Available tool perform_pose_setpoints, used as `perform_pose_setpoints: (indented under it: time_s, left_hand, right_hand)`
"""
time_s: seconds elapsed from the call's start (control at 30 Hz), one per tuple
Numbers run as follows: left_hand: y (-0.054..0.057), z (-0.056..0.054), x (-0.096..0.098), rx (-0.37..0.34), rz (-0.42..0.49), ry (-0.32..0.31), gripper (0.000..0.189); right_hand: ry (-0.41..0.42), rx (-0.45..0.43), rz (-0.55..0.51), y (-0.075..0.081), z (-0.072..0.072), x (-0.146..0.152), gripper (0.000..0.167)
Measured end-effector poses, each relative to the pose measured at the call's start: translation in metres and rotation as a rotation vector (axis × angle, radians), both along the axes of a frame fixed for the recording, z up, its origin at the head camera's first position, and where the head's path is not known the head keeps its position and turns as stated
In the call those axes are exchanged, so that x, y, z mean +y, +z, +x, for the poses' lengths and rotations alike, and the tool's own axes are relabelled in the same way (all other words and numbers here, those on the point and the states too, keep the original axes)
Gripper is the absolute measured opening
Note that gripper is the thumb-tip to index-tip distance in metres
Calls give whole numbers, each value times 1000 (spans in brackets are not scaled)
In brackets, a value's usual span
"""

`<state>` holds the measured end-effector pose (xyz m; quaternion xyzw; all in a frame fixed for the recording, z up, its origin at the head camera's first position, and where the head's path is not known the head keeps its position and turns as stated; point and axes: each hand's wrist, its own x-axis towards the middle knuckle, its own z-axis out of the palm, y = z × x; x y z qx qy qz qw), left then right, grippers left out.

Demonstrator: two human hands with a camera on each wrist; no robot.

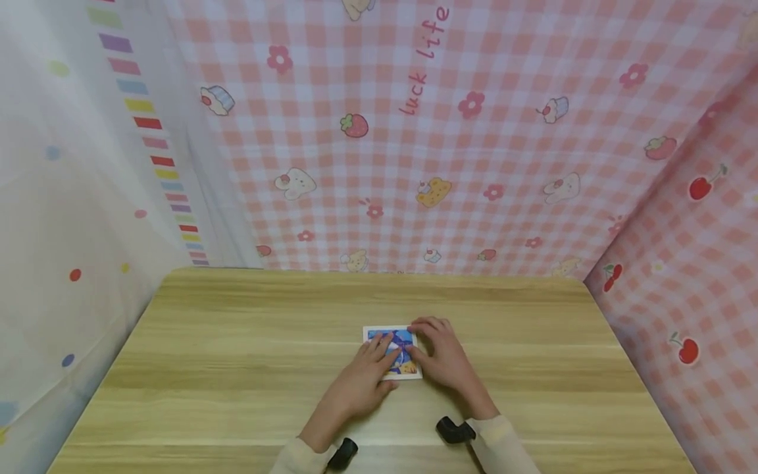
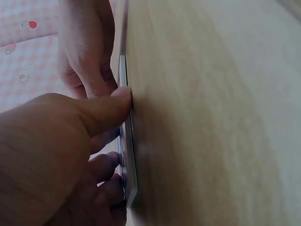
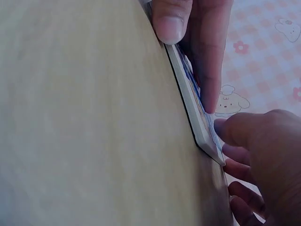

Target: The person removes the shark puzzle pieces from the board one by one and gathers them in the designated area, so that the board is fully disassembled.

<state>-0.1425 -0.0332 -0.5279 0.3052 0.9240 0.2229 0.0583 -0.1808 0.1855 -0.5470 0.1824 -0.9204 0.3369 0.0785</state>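
A small square picture board [image 1: 407,364] with a white border and a mostly blue printed picture lies flat on the table. My left hand [image 1: 364,383] reaches over it from the left, its fingers laid across the picture and its thumb at the near edge. In the left wrist view that thumb [image 2: 110,109] presses the board's side. My right hand [image 1: 443,355] holds the board's right side, fingers bent at the far right corner and thumb on the picture. The right wrist view shows the board's thick pale edge [image 3: 188,103] close to the tabletop. The fingers cover much of the picture.
The wooden table [image 1: 237,355] extends around both hands. A pink checked cloth [image 1: 403,158] hangs behind it, a white dotted cloth [image 1: 71,217] at left and another checked cloth [image 1: 699,283] at right. Black wrist mounts [image 1: 454,431] sit by the sleeves.
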Motion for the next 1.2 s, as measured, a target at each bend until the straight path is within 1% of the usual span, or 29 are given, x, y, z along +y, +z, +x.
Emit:
perform_pose_setpoints:
  time_s: [0.07,0.2,0.3,0.4,0.5,0.6,0.7,0.83,1.1,1.2]
  left_hand:
    - [-2,1,0,13,-17,-13,56]
    - [-4,1,-1,39,-21,-31,53]
    - [-5,-1,-3,61,-9,-30,52]
    - [-6,-2,-4,70,8,-23,52]
    - [-5,-3,-6,71,4,-15,52]
    - [-5,-2,-6,75,-11,-6,52]
    - [-4,0,-6,76,-16,-4,52]
    - [-6,1,-6,56,-17,4,52]
    - [-5,-2,-5,23,2,17,52]
    - [-5,-2,-4,14,-4,20,52]
  right_hand:
    - [-8,5,-6,-1,1,1,35]
    - [-22,17,-11,-3,2,3,34]
    - [-13,27,-23,-3,1,3,34]
    - [4,31,-34,-2,0,2,34]
    - [11,23,-29,0,0,0,34]
    - [-1,10,-21,2,1,-3,34]
    - [-34,5,-23,1,2,-7,31]
    - [-59,24,-30,-4,2,-10,27]
    - [-52,66,-43,-8,-1,-9,16]
    - [-52,47,-38,-8,0,-9,20]
